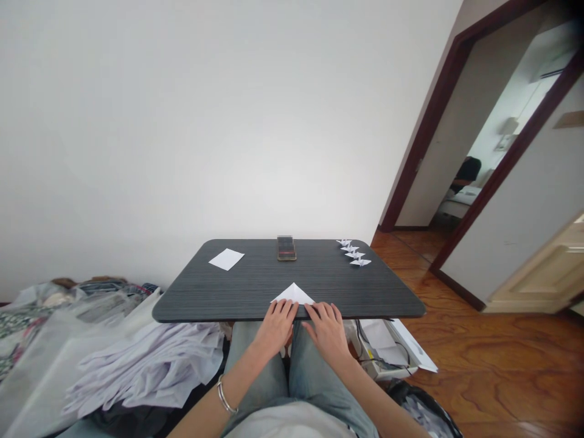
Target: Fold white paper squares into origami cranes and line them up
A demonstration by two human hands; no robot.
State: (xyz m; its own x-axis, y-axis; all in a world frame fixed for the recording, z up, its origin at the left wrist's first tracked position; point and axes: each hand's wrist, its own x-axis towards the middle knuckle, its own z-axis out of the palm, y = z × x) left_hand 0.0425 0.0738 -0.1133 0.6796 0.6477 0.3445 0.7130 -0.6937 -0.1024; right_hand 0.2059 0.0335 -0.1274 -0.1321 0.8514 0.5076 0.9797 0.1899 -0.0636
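My left hand [276,328] and my right hand [325,331] sit side by side at the near edge of a dark grey wood-grain table [191,298]. Their fingertips are on the base of a folded white paper triangle [294,294], whose point faces away from me. The fingers hide its lower corners. Farther off, a flat white paper sheet [226,259] lies at the left. A phone [286,249] stands at the far edge, and a row of several white origami cranes [353,253] lines the right side. A silver bangle [226,394] circles my left wrist.
A heap of crumpled white sheets [150,371] lies below the table's left side, beside bagged clothes. Papers and cables in a white box [383,350] sit at the lower right. A wooden floor [493,347] and a dark-framed doorway [438,134] lie to the right.
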